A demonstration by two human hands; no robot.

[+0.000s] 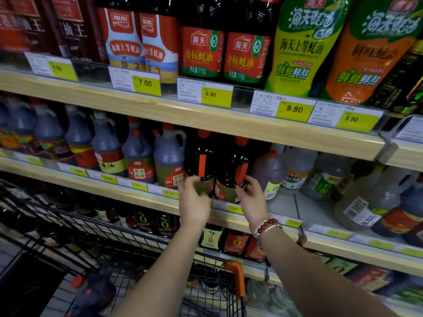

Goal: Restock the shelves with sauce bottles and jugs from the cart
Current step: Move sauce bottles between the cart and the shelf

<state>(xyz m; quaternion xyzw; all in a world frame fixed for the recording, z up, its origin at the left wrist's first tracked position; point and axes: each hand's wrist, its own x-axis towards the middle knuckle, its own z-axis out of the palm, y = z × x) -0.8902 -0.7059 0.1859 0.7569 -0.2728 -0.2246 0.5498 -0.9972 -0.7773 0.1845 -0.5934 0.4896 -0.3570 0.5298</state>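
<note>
Reading along the top shelf edge (pixel 183 115), left to right: a blurry 9.50 tag (pixel 61 68), a 7.00 tag (pixel 145 83), a 9.90 tag (pixel 210 94), a 9.80 tag (pixel 294 109), a second 9.90 tag (pixel 351 119). Above them, the blue-and-red bottles (pixel 124 42) say 加加 and 上等蚝油. Next, the red-label bottles (pixel 202 53): 海天, 金标蚝油, 净含量:715g. The green squeeze bottle (pixel 302 46) reads 海天蚝油 and 海天上等蚝油; the orange squeeze bottle (pixel 370 53) also 海天蚝油. On the middle shelf (pixel 288 203) I make out 酱油 on a yellow-banded jug (pixel 111 165), 黄豆酱油 on the red-label jug (pixel 139 172) beside it, 海天 on a clear jug (pixel 295 177). The middle shelf edge (pixel 128 195) carries a small tag (pixel 169 193), 7.00. Everything else is too blurred.
</note>
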